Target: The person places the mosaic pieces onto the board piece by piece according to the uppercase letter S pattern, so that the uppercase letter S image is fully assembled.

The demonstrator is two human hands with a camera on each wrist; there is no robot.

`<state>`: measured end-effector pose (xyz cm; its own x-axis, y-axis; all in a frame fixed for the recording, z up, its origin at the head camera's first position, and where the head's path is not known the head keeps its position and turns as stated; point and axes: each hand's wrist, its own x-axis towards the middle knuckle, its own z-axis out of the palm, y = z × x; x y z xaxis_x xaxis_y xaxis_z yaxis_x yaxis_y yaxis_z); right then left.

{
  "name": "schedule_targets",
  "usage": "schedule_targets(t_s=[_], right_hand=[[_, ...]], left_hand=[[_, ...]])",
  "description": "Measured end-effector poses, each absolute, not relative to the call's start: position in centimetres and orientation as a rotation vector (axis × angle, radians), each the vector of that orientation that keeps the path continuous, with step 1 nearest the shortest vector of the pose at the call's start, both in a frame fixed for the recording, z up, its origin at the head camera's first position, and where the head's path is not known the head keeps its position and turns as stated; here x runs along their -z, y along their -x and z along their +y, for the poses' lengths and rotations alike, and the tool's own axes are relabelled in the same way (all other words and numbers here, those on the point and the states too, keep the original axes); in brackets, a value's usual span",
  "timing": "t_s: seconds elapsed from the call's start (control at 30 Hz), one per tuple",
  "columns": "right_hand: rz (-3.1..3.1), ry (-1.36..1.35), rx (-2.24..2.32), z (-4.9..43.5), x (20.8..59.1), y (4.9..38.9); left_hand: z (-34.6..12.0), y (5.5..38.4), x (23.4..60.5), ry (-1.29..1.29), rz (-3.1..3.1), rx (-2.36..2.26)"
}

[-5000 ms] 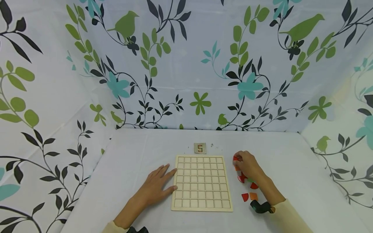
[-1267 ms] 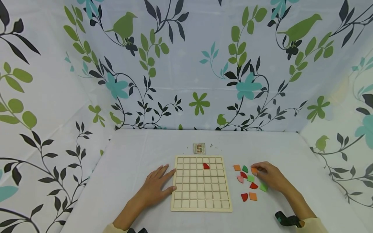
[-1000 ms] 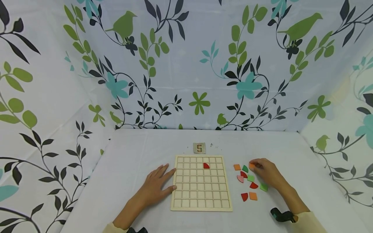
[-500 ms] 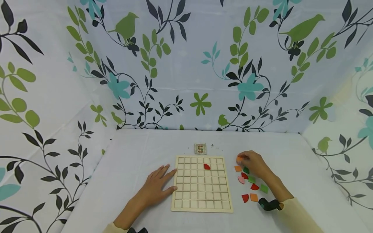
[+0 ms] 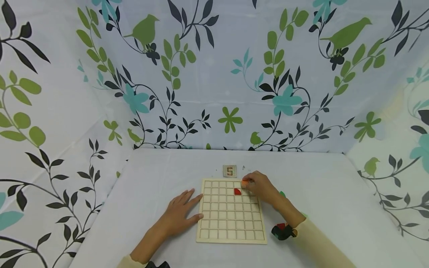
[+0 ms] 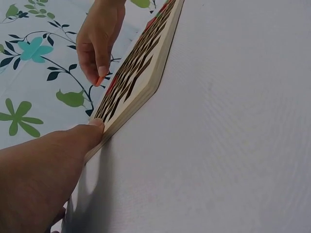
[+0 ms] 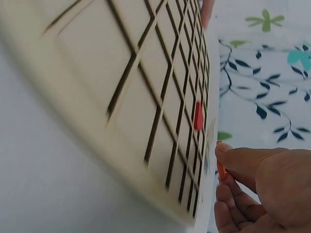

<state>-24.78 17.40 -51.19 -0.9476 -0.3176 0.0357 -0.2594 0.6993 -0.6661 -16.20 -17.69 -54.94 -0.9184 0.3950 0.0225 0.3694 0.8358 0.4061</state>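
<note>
My right hand (image 5: 263,187) pinches an orange square tile (image 7: 221,170) between thumb and fingertips, over the top right of a wooden grid board (image 5: 232,238). In the left wrist view the orange tile (image 6: 99,80) appears just above the board's far side. One red quarter-circle tile (image 5: 237,191) lies in a cell of the second row. Along the board's left edge, my left hand (image 5: 177,216) rests with fingers spread, thumb and fingertip touching the rim.
A small card (image 5: 229,171) with a letter-like pattern lies behind the board. Loose tiles sit to the right, mostly hidden by the right forearm; a green tile (image 5: 282,194) and a red tile (image 5: 280,226) peek out. A patterned cloth (image 5: 201,111) hangs behind.
A red tile went from the pile onto the board. My right hand then picked up an orange tile at the right and carried it left over the grid. The left hand stayed.
</note>
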Motion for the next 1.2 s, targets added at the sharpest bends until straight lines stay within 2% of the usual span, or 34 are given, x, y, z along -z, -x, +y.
schedule_targets(t_s=[0.4,1.2], right_hand=[[2.712,0.722,1.111,13.1,52.1,23.9],[2.754,0.809,1.042,12.6,52.0,23.5]], left_hand=[[-17.5,15.9,54.5,-0.603,2.946,-0.643],[-17.6,16.1,54.9,-0.576,2.957,-0.621]])
